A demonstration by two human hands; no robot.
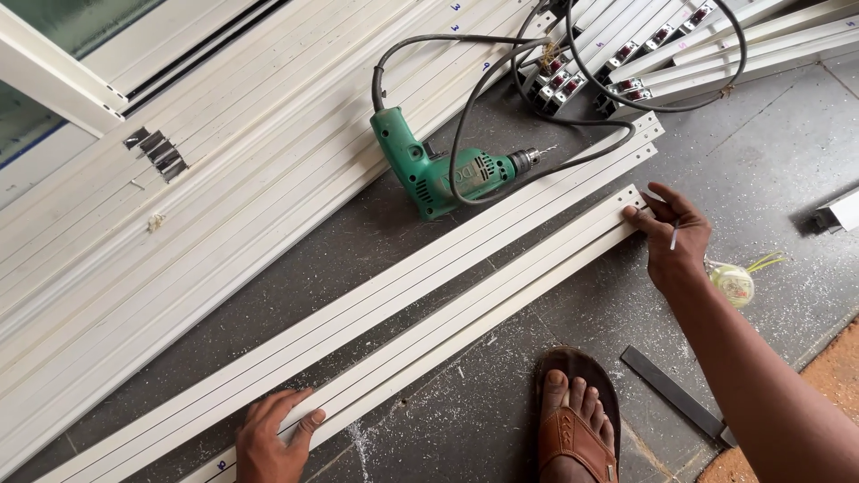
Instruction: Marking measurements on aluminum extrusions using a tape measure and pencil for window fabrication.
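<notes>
White plastic trim strips (465, 300) lie side by side on the grey floor (769, 161), running from near left to far right, and both hands rest on them. Left hand (273, 434) lies flat near the bottom edge, fingers spread over the near end of the strips and closed on nothing; pressing down there seems to keep the lengths from sliding. Right hand (673, 234) is at the far right end, fingertips touching the strip ends as though squaring them flush, with a small thin pin or screw (674, 234) pinched between its fingers. Just beyond the strips lies a green electric drill (443, 170) on its side, its black cord (626, 98) looping over a further bundle of white profiles (680, 45). A sandalled foot (577, 420) stands just near the strips, with a dark flat file or blade (676, 394) on the floor to its right. A small clear bag (735, 283) lies near the right wrist; what it holds is too small to tell.
</notes>
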